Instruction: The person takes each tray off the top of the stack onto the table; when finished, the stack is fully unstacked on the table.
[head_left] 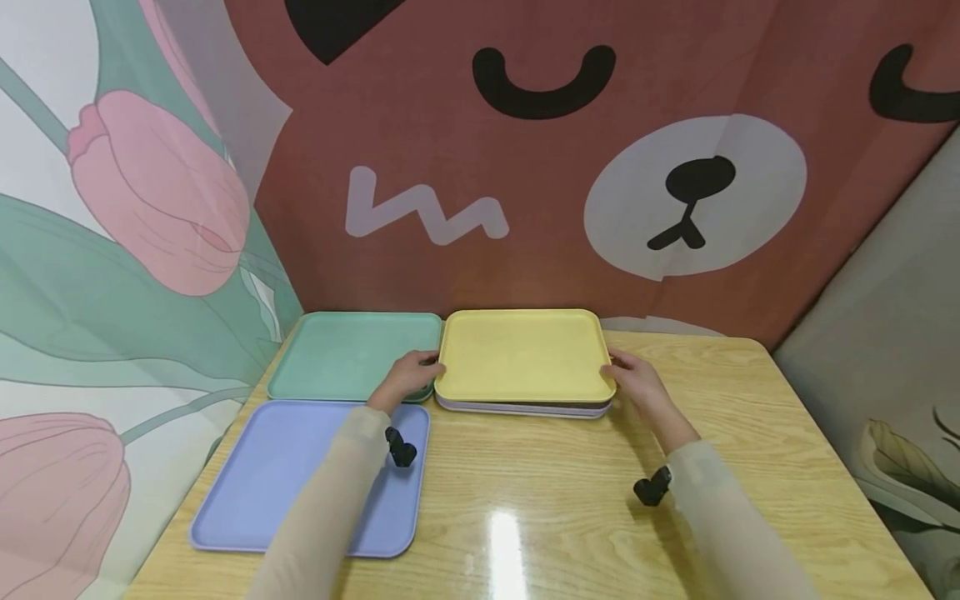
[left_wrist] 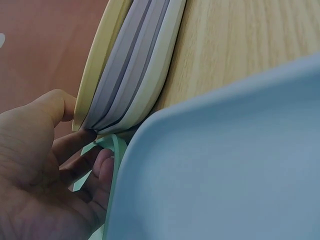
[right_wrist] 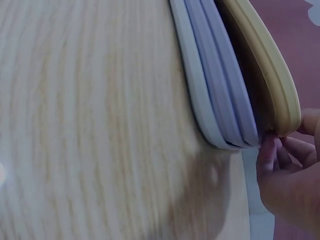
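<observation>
A yellow tray (head_left: 525, 354) tops a stack at the back middle of the table. Beneath it are purple trays (right_wrist: 225, 95) and a pale tray (right_wrist: 192, 85) at the bottom. My right hand (head_left: 637, 379) pinches the yellow tray's right edge, where a dark gap parts it from the purple tray below. At the opposite edge my left hand (head_left: 408, 377) grips with the thumb on the yellow rim. Its other fingers curl below, beside the purple rims and near the green tray (head_left: 352, 350), as the left wrist view shows.
A blue-purple tray (head_left: 300, 467) lies in front of the green one, under my left forearm. The wooden table (head_left: 525, 492) ends at a wall hanging (head_left: 420, 275) with a bear's face. A flower-patterned hanging (head_left: 165, 192) borders the left side.
</observation>
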